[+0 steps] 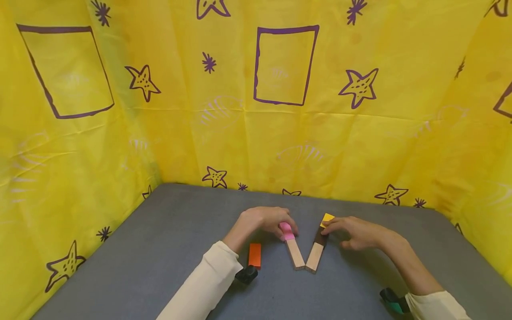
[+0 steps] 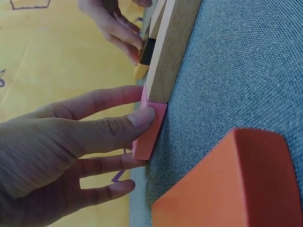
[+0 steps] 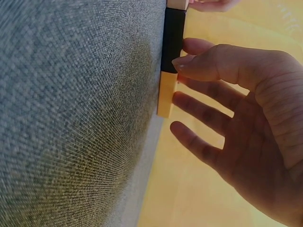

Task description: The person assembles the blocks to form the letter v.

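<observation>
Two rows of small blocks form a V on the grey tabletop. In the left row, a pink block (image 1: 286, 231) sits against the far end of a plain wooden block (image 1: 295, 254). My left hand (image 1: 269, 220) pinches the pink block, its thumb on one side and fingers across from it. The right row runs from another plain wooden block (image 1: 314, 258) through a dark block (image 1: 320, 238) to a yellow block (image 1: 327, 218). My right hand (image 3: 251, 113) has its fingers loosely extended, the fingertips right at the dark and yellow blocks.
An orange block (image 1: 254, 255) lies left of the V, beside the left wrist. Dark wrist bands (image 1: 246, 274) show at both wrists. The grey tabletop (image 1: 132, 262) ends at a yellow patterned cloth (image 1: 240, 133) behind and at the sides.
</observation>
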{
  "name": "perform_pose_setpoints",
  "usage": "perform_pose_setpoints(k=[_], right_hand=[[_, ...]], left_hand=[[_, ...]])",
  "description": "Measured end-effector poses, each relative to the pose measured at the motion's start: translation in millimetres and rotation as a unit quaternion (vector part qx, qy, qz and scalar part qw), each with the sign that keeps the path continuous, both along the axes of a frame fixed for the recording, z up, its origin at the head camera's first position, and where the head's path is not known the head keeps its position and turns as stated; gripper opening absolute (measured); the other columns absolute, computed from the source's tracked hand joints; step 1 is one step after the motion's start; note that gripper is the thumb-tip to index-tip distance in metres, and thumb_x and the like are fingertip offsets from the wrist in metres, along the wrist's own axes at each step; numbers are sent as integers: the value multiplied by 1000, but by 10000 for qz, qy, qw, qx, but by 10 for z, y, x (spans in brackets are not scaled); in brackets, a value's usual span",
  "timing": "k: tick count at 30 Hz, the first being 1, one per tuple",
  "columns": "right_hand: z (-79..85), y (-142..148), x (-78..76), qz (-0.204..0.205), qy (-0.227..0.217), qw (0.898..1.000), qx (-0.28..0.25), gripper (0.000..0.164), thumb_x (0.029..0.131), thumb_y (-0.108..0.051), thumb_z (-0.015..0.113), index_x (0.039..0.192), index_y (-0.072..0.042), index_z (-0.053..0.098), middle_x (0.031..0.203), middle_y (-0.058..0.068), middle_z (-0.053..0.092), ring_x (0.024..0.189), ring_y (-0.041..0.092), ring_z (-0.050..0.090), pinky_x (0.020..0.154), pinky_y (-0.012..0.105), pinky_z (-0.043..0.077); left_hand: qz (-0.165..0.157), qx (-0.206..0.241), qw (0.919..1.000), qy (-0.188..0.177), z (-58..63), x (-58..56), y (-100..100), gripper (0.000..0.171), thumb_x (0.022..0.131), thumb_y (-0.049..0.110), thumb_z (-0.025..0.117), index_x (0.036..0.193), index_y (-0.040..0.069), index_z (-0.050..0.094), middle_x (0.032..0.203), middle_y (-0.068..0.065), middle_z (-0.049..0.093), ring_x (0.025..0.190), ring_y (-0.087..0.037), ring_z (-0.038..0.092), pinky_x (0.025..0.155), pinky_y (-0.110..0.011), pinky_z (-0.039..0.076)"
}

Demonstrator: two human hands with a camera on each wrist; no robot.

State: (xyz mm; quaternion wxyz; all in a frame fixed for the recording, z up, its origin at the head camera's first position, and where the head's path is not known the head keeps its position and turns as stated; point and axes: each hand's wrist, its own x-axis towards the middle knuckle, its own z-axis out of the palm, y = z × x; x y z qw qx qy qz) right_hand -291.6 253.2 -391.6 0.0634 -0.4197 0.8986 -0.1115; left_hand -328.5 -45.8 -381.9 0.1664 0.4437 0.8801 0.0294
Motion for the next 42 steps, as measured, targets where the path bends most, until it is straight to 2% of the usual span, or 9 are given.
perform_pose_setpoints(k=[10, 18, 31, 38, 42], right_hand=[[32, -30, 9, 32, 51, 10000, -8, 51, 81, 2, 73, 128, -17, 73, 137, 14, 70, 128, 42, 65, 106, 61, 51], [6, -25, 4, 49, 66, 10000, 3, 51, 81, 1, 74, 128, -18, 73, 137, 14, 70, 128, 41, 65, 106, 60, 51], [-20, -23, 8, 24, -3, 10000, -80, 51, 81, 1, 73, 129, -18, 73, 138, 13, 69, 129, 42, 64, 106, 59, 51], [-9, -12, 12, 73, 90, 9999, -79, 50, 81, 1, 74, 128, -18, 73, 136, 11, 71, 127, 40, 65, 105, 56, 52], [-5, -1, 10, 88, 114, 9999, -59, 51, 80, 1, 74, 128, -18, 74, 135, 10, 71, 126, 39, 66, 105, 56, 53]], left_hand=[[-106, -23, 9998, 149, 21, 12, -12, 38, 94, 23, 78, 131, 30, 74, 121, 1, 66, 109, -14, 58, 90, -19, 45], [-73, -58, 9998, 149, -7, 7, -15, 38, 94, 25, 77, 132, 31, 74, 122, 2, 67, 109, -13, 58, 90, -19, 45], [316, -163, 9994, -49, 27, 56, -22, 47, 95, 28, 78, 140, 30, 66, 133, 1, 63, 117, -12, 58, 105, -29, 50], [357, -105, 9993, 38, 113, 95, -56, 53, 97, 25, 77, 147, 27, 60, 144, -2, 60, 126, -16, 58, 112, -32, 49], [618, -211, 9979, 46, 178, 133, -102, 53, 96, 30, 77, 146, 25, 61, 145, -1, 62, 130, -17, 58, 115, -35, 48]])
